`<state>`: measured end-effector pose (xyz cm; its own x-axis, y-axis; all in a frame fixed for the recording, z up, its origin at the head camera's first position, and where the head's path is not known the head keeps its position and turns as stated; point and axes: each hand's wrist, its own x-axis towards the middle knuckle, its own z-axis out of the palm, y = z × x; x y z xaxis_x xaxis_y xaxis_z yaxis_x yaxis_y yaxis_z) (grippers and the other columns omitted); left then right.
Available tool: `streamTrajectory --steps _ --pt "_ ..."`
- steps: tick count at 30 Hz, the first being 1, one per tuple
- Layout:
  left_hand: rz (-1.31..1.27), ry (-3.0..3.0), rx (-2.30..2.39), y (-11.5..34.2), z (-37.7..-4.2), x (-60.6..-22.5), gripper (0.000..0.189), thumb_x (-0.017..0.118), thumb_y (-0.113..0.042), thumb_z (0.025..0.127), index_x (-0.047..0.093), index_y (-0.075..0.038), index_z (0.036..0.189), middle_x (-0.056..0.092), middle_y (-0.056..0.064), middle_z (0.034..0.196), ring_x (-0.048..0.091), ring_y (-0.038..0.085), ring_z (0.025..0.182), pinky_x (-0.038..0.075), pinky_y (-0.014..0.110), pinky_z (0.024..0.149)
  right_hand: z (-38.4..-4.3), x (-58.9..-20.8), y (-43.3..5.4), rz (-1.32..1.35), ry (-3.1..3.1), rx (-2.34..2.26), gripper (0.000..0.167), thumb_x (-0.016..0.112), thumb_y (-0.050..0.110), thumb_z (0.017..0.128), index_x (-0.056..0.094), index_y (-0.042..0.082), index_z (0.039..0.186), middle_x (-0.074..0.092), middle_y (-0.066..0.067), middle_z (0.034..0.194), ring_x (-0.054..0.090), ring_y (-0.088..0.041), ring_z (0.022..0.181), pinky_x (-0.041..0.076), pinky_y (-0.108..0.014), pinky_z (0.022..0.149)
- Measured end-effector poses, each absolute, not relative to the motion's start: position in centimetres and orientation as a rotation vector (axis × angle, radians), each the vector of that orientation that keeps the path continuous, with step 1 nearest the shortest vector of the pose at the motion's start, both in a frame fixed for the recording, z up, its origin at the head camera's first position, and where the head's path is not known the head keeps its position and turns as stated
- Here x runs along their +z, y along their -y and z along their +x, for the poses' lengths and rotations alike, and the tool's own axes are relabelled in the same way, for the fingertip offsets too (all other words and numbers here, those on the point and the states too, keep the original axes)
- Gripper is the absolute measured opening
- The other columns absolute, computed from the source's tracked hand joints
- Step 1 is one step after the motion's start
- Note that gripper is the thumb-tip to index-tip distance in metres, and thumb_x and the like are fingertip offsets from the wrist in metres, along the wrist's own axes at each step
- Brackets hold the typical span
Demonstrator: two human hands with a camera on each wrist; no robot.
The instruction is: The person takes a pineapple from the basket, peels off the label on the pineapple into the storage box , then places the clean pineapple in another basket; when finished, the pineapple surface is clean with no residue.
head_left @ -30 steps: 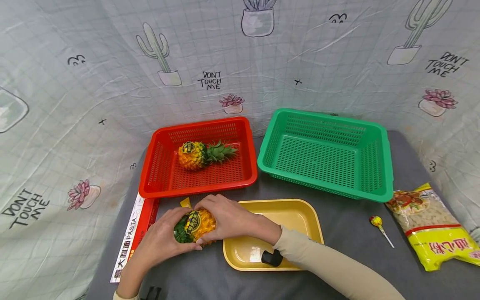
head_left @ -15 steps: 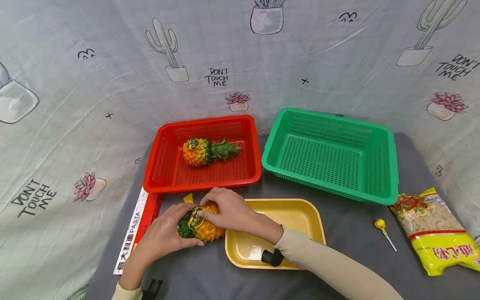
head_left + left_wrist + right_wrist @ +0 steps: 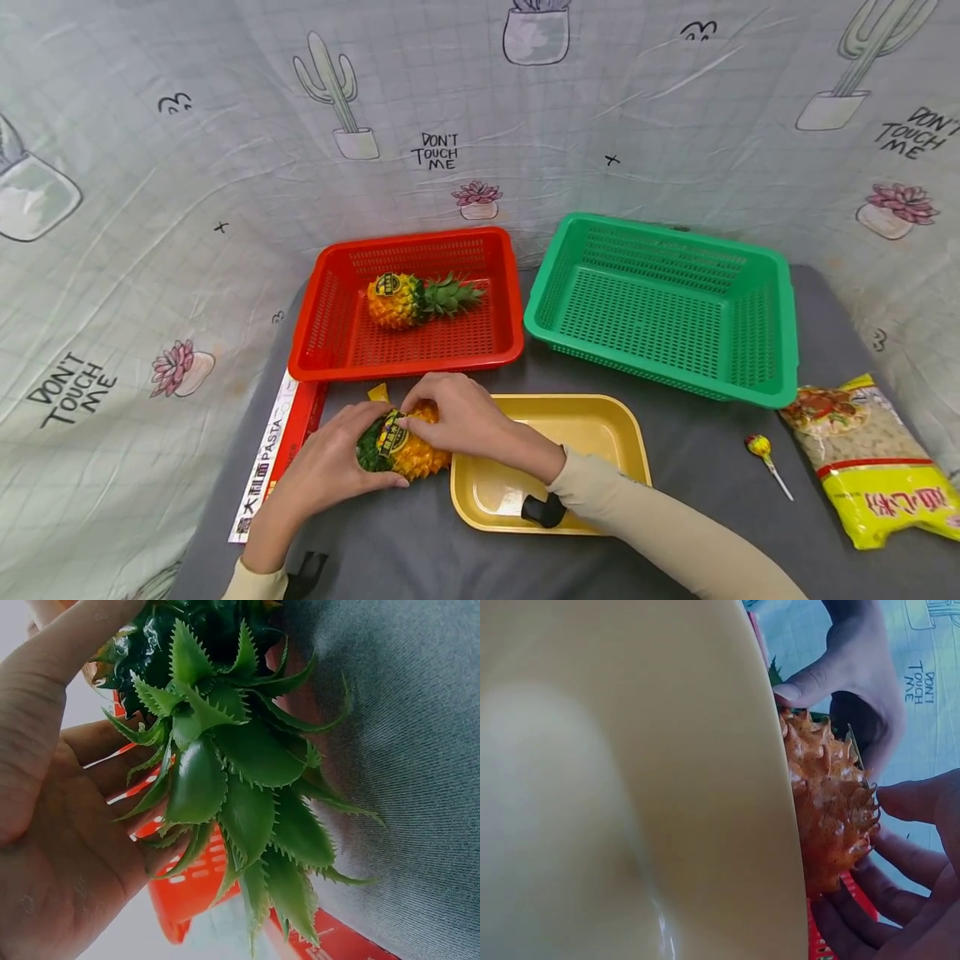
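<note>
Orange-and-green pineapple [image 3: 424,457], head view: on bench [image 3: 390,550], just beside yellow tray [image 3: 577,425]; left grip [image 3: 330,454] clamped round its leafy end, right grip [image 3: 461,417] clamped on its body, thumb at label [image 3: 392,435]. Red basket [image 3: 408,372]: second pineapple [image 3: 392,303]. Green basket [image 3: 645,325]: alongside. Step, apparently: working at label; next move calls for steady left hold. Left wrist: crown [image 3: 244,765] beside palm. Right wrist: thumb against spiny rind.

Right hand [image 3: 461,421]: bare. Behind its wrist, a long beige sleeve [image 3: 667,521], close-fitting, plain; small dark mark on the far edge, just past the cuff. Black rounded piece [image 3: 543,511] at that cuff. Left hand [image 3: 333,454]: bare. Behind it, matching beige cuff [image 3: 255,581]; black angular piece [image 3: 302,583] alongside.
</note>
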<state>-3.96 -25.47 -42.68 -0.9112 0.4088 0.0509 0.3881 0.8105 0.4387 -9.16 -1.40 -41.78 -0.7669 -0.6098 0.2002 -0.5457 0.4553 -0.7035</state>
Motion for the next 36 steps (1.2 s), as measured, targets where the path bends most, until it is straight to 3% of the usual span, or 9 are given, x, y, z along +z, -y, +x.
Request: streamTrajectory --steps 8,20,25,31,36 --pt "0.659 -2.96 0.697 25.5 -3.5 -42.8 0.102 0.102 -0.053 0.061 0.063 -0.008 0.143 0.065 0.007 0.137 0.06 0.032 0.125 0.054 0.058 0.098 -8.8 -41.6 2.2 -0.983 -2.671 -1.18 0.013 0.082 0.032 0.093 0.084 0.02 0.099 0.074 0.009 0.098 0.067 -0.009 0.09 0.051 -0.021 0.075" --pt "0.628 -2.957 0.683 25.5 -3.3 -42.9 0.1 0.102 -0.053 0.062 0.063 -0.009 0.142 0.065 0.009 0.137 0.059 0.035 0.128 0.053 0.059 0.099 -8.2 -41.3 2.2 -0.95 -2.688 -1.253 0.009 0.086 0.029 0.091 0.081 0.021 0.09 0.072 0.01 0.09 0.054 -0.007 0.08 0.045 -0.021 0.069" --pt "0.616 -2.966 0.674 25.5 -3.2 -42.8 0.102 0.102 -0.054 0.062 0.063 -0.007 0.143 0.065 0.011 0.138 0.059 0.036 0.127 0.055 0.06 0.097 -8.0 -40.5 1.7 -1.001 -2.624 -1.295 0.008 0.085 0.027 0.092 0.079 0.023 0.088 0.069 0.017 0.081 0.053 -0.006 0.076 0.044 -0.022 0.071" --pt "0.612 -2.967 0.672 25.4 -3.4 -42.8 0.103 0.102 -0.054 0.062 0.062 -0.006 0.145 0.064 0.012 0.139 0.059 0.036 0.127 0.054 0.06 0.097 -7.9 -39.8 0.8 -1.015 -2.459 -1.412 0.008 0.084 0.02 0.093 0.077 0.02 0.089 0.067 0.018 0.077 0.061 0.001 0.073 0.05 -0.018 0.07" --pt "0.631 -2.969 0.668 25.3 -3.5 -42.7 0.104 0.101 -0.055 0.062 0.062 -0.006 0.145 0.064 0.012 0.14 0.058 0.037 0.129 0.053 0.06 0.098 -7.8 -39.3 -0.3 -0.991 -2.362 -1.503 0.007 0.083 0.016 0.094 0.077 0.015 0.091 0.068 0.013 0.079 0.063 0.0 0.072 0.056 -0.019 0.069"
